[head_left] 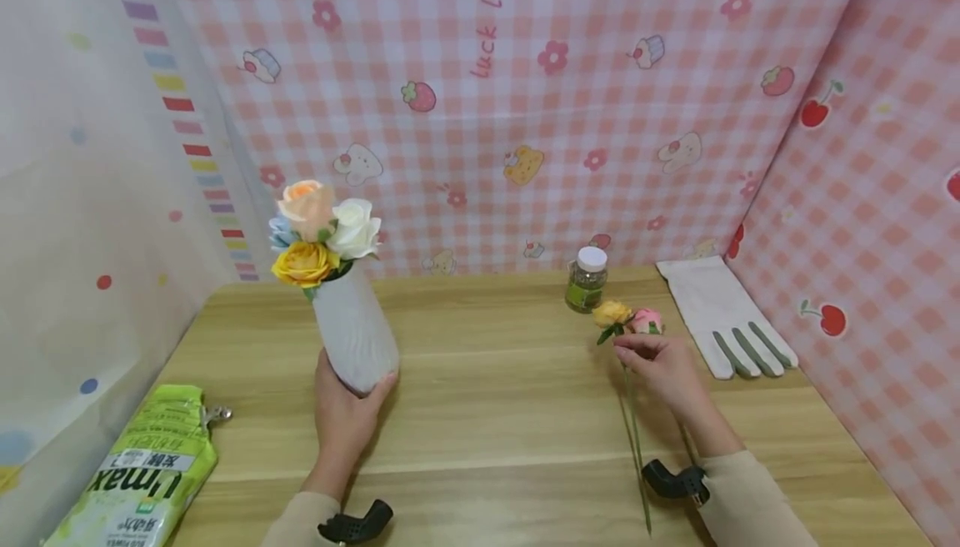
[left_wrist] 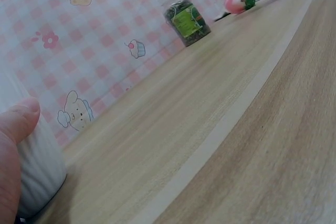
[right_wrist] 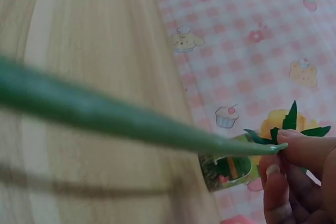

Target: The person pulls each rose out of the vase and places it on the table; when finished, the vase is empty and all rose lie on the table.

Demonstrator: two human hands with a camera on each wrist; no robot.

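Note:
My left hand (head_left: pixel 347 418) grips the lower part of a white ribbed vase (head_left: pixel 356 334), thumb and fingers round its sides. The vase holds a peach rose (head_left: pixel 306 205), a white rose (head_left: pixel 355 230), a yellow rose (head_left: pixel 305 264) and a blue flower (head_left: pixel 281 233), partly hidden. Over on the right, my right hand (head_left: pixel 670 373) pinches another yellow rose (head_left: pixel 611 313) by its green stem (right_wrist: pixel 105 111), just below the bloom. The stem slants down toward the table's near side. Beside that hand, a pink rose (left_wrist: pixel 237 2) lies on the table.
A small jar (head_left: pixel 586 280) with a white lid stands at the back, behind the roses. A white glove (head_left: pixel 712 305) with grey-green fingers lies at the right. At the left front is a green bag (head_left: pixel 142 464) with a metal clip (head_left: pixel 218 414). Patterned cloth walls enclose the wooden table (head_left: pixel 495 414).

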